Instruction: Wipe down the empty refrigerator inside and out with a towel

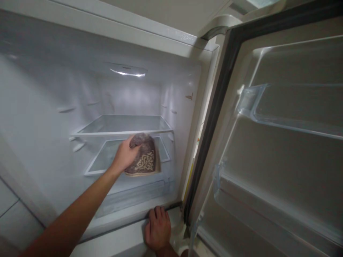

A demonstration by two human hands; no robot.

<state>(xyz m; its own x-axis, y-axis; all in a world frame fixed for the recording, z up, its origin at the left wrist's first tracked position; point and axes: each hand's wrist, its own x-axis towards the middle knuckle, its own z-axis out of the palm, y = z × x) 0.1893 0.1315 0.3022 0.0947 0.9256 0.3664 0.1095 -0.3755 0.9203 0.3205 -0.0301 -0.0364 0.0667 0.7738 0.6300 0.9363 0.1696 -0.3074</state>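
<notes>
Near the centre of the frame, my left hand (126, 154) is closed on the upper left part of a brown patterned cloth (146, 159), which hangs in front of the glass shelves (123, 123) of the open fridge (50, 89). At bottom centre, my right hand (158, 230) rests with bent fingers at the fridge's front edge; I cannot tell whether it grips. Right of frame, the door (289, 157) stands open.

Translucent upper fridge shelf (128, 124), white-rimmed, lower shelf (103, 157) beneath
</notes>
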